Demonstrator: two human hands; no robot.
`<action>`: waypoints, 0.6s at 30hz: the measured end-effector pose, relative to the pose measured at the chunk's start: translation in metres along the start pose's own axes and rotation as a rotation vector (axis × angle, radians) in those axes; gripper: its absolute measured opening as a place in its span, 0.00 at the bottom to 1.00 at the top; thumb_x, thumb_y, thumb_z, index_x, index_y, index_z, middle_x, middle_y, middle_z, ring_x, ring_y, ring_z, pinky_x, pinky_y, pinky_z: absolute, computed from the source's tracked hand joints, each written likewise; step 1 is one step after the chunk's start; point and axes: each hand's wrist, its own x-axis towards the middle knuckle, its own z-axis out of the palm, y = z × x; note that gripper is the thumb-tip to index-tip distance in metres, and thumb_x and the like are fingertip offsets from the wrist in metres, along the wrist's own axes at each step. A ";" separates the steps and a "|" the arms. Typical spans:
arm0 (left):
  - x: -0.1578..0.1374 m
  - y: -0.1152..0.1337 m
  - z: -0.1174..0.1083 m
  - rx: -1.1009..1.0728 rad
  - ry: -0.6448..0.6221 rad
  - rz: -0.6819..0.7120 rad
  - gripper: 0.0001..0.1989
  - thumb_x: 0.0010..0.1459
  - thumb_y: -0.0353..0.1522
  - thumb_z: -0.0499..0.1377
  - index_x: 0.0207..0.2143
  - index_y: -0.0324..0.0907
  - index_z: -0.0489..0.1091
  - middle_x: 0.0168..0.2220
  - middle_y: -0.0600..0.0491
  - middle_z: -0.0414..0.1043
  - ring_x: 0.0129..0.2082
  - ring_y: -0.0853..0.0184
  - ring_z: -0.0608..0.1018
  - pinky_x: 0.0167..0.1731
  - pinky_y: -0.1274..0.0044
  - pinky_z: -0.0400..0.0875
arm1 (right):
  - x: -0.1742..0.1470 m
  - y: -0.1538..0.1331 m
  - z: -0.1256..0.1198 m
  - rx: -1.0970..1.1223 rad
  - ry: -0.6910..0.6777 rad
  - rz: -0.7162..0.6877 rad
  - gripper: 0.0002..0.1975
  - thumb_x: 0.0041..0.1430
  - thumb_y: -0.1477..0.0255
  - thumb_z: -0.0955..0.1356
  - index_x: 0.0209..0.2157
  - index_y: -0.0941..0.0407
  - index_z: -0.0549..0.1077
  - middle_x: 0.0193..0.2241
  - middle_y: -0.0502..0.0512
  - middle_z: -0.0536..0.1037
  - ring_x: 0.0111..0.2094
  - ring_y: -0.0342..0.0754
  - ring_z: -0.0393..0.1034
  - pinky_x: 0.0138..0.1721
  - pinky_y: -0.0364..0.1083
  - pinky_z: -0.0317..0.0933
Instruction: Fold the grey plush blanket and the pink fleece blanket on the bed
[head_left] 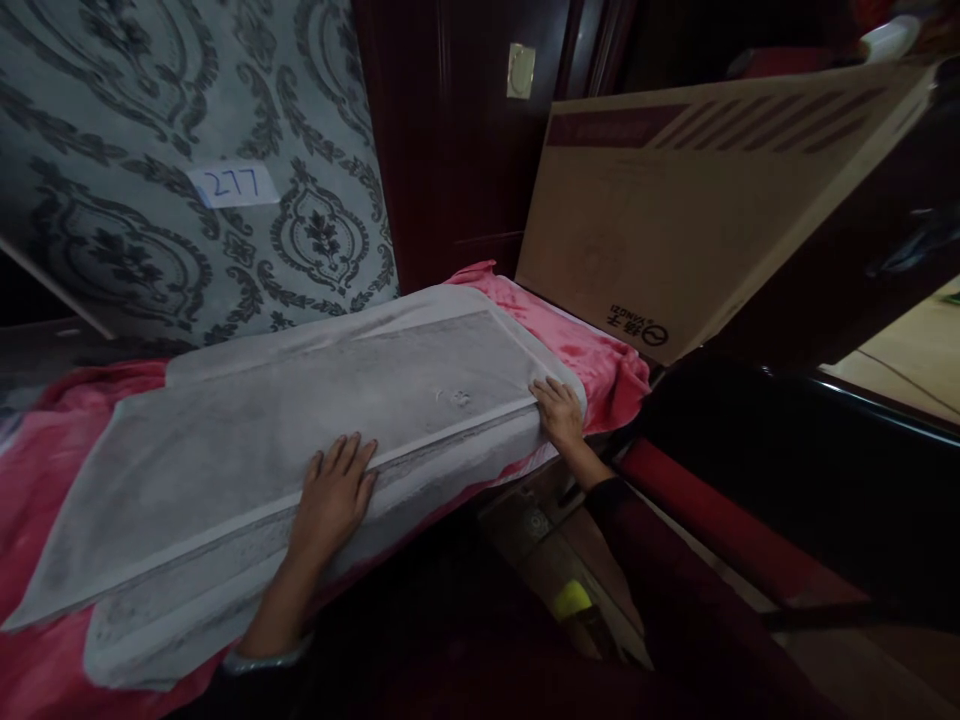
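Note:
A grey mat [300, 400] with a small dark motif lies flat and slanted across a larger grey-white mat [465, 462], whose border shows along the near side and the back. Under both is a red-pink plush cloth [577, 345]. My left hand [334, 500] rests on the top mat's near edge, fingers stretched out and slightly apart. At the right, my right hand [556, 408] lies on the mat's near right corner, its fingers extended over the edge. Neither hand visibly grips the cloth.
A large cardboard box [630, 220] leans behind the right end. Patterned wallpaper [322, 230] bears a paper label [234, 184] reading 277. A dark door panel [450, 130] stands behind. To the right is a black surface [795, 450]; a yellow-green item [572, 598] lies below.

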 end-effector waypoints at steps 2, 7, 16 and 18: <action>0.000 0.002 -0.003 -0.007 -0.017 -0.013 0.26 0.71 0.37 0.47 0.67 0.42 0.66 0.70 0.42 0.61 0.71 0.51 0.62 0.68 0.52 0.58 | -0.004 0.001 -0.001 0.008 -0.001 0.010 0.22 0.71 0.73 0.58 0.57 0.53 0.78 0.59 0.58 0.77 0.65 0.57 0.64 0.65 0.62 0.55; -0.004 0.014 -0.012 -0.036 -0.099 -0.061 0.26 0.71 0.35 0.49 0.68 0.45 0.64 0.71 0.44 0.60 0.72 0.52 0.61 0.69 0.54 0.56 | -0.011 0.012 -0.001 0.037 0.030 -0.020 0.23 0.71 0.70 0.57 0.53 0.56 0.80 0.55 0.61 0.80 0.61 0.58 0.69 0.63 0.60 0.60; -0.011 0.016 -0.007 -0.107 -0.074 -0.060 0.25 0.73 0.38 0.46 0.68 0.46 0.64 0.71 0.46 0.60 0.72 0.55 0.60 0.70 0.54 0.54 | -0.015 0.020 -0.011 0.086 0.091 -0.031 0.21 0.68 0.64 0.59 0.46 0.55 0.81 0.48 0.62 0.83 0.55 0.61 0.73 0.58 0.62 0.65; -0.011 0.016 -0.007 -0.113 -0.063 -0.053 0.25 0.73 0.38 0.47 0.68 0.46 0.64 0.71 0.45 0.60 0.72 0.54 0.60 0.70 0.54 0.54 | -0.006 0.005 -0.021 0.081 0.074 0.005 0.22 0.68 0.63 0.59 0.45 0.55 0.82 0.44 0.63 0.83 0.52 0.62 0.74 0.58 0.63 0.64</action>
